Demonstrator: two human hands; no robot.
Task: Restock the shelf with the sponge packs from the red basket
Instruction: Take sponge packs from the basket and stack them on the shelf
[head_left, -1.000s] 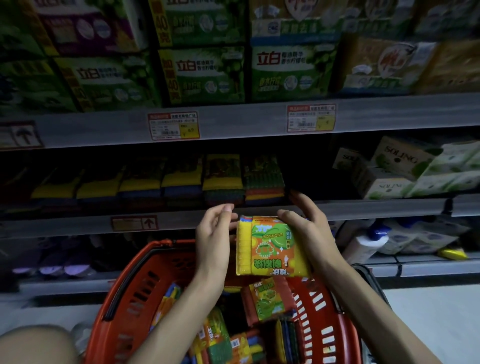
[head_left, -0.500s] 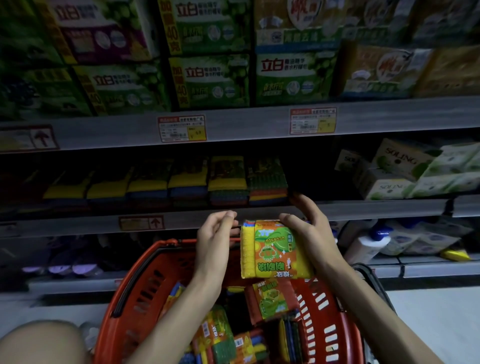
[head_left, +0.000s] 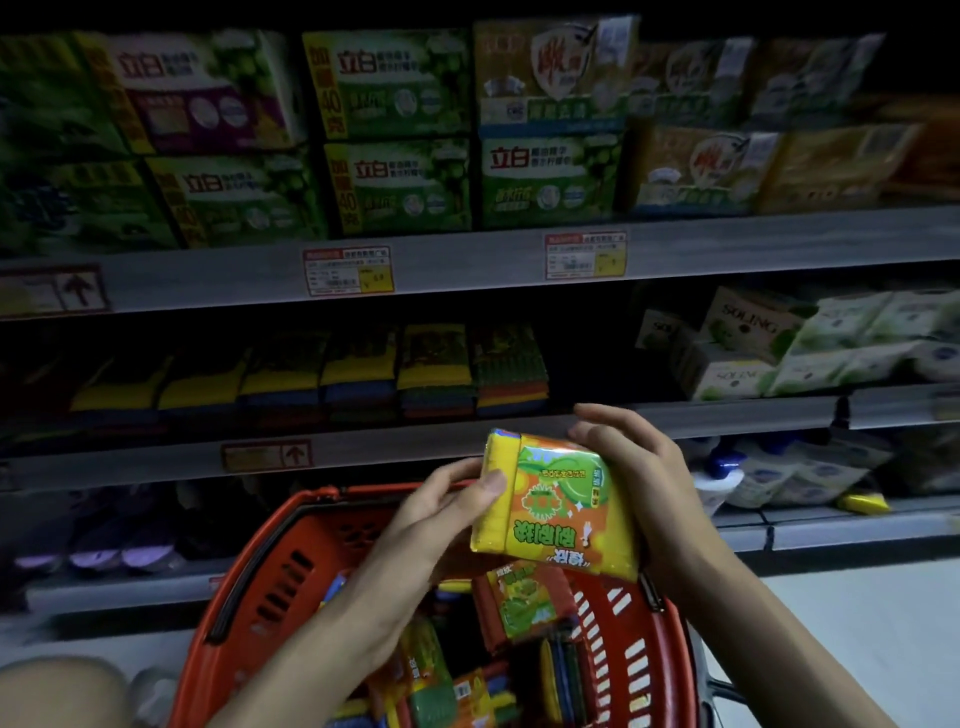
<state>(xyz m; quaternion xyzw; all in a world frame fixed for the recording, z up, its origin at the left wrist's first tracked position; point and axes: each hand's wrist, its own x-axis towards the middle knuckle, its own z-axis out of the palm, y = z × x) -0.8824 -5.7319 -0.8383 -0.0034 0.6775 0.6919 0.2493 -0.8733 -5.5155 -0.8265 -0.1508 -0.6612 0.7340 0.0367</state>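
A yellow sponge pack (head_left: 558, 506) with a green and orange label hangs tilted above the red basket (head_left: 249, 582). My left hand (head_left: 441, 514) holds its left edge, thumb on the front. My right hand (head_left: 631, 467) grips its right side from behind. Several more sponge packs (head_left: 524, 603) lie in the basket below. A row of stacked sponge packs (head_left: 436, 369) stands on the middle shelf (head_left: 395, 441), with a dark gap to the right of the row.
Green and yellow boxed goods (head_left: 395, 187) fill the top shelf. White Soling packs (head_left: 769, 348) stand on the middle shelf at right. Bottles and pouches (head_left: 769, 467) sit on the lower right shelf. Pale floor lies at the right. My knee (head_left: 57, 691) shows bottom left.
The pack has tilted and moved slightly right and up. My left hand now holds its left edge with the thumb on the front; before it stood beside the pack.
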